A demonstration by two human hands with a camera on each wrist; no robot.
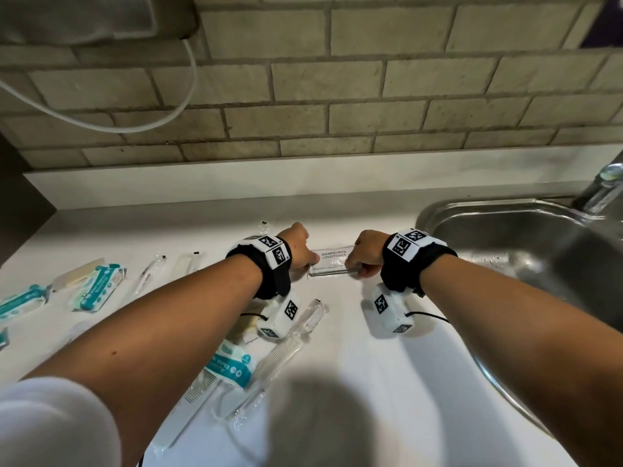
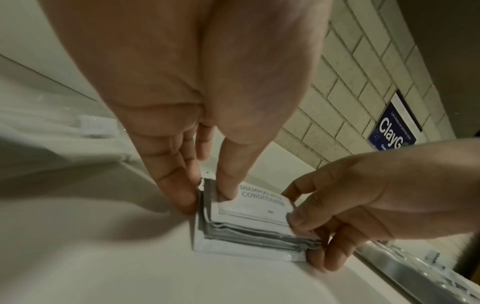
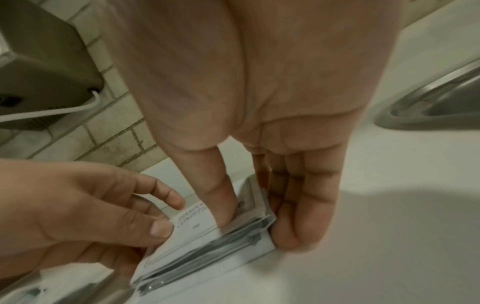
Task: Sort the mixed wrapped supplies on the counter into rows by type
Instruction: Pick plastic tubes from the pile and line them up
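A stack of several white sachets printed "Shampoo with conditioner" [image 1: 332,261] lies on the white counter [image 1: 354,382] near the back. My left hand [image 1: 310,262] pinches its left end, thumb on top and fingers at the edge. My right hand [image 1: 354,265] pinches its right end the same way. The left wrist view shows the sachet stack [image 2: 249,222] between the left hand [image 2: 207,199] and the right hand [image 2: 306,236]. In the right wrist view the right hand [image 3: 254,222] grips the sachet stack [image 3: 207,246] and the left hand [image 3: 155,218] holds the other end.
Teal wipe packs [image 1: 97,288] and clear-wrapped slim items [image 1: 148,274] lie in a line at the left. Another wipe pack [image 1: 229,362] and wrapped combs [image 1: 276,358] lie under my left forearm. A steel sink [image 1: 505,230] with a tap [image 1: 603,187] is on the right.
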